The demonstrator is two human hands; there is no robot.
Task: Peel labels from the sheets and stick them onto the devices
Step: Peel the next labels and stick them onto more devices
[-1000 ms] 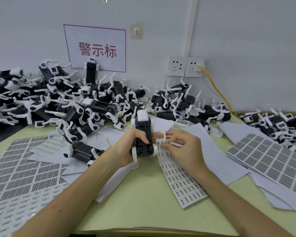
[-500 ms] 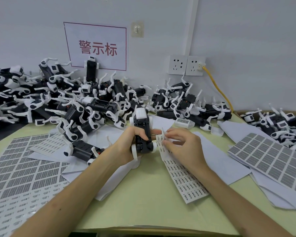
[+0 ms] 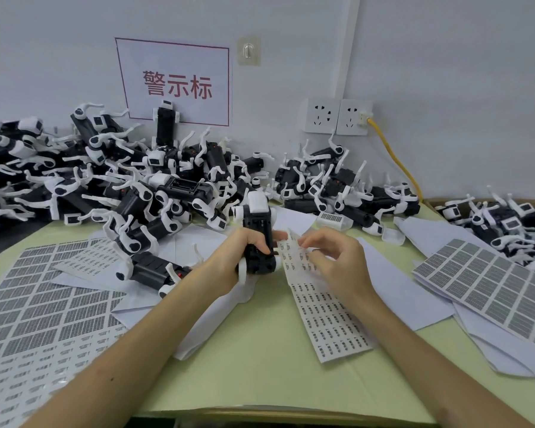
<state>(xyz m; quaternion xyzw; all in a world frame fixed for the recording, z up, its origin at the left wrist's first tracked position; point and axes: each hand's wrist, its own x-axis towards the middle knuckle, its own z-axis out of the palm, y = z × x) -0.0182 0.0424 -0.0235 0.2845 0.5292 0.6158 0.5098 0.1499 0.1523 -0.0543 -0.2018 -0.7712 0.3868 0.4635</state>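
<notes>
A pale green table (image 3: 260,359) is set against a grey-white wall (image 3: 445,72). At the left edge, large label sheets (image 3: 44,310) printed with dark rectangles are spread flat, with white backing papers (image 3: 142,301) overlapped beside them. Behind these, a heap of devices (image 3: 121,180), black-bodied with white legs, is piled against the wall. Above the heap, a white sign (image 3: 173,83) with a red border and red characters is fixed, and a small adhesive hook (image 3: 248,51) is stuck just to its right. Further right, two wall sockets (image 3: 337,117) are mounted, and a yellow cable (image 3: 396,162) is plugged into the right one. A smaller heap (image 3: 337,186) is stacked below them. At the far right, more devices are held in a cardboard box (image 3: 507,217), and another label sheet (image 3: 491,291) is laid on white paper.

Near the table's centre, the held device (image 3: 258,239) is gripped by the left hand (image 3: 232,264), fingers wrapped round its black body, its white end pointed away. Just beside it, the narrow label sheet (image 3: 325,307) is laid on the table with its far end lifted. That end is pinched by the curled fingers of the right hand (image 3: 337,261).
</notes>
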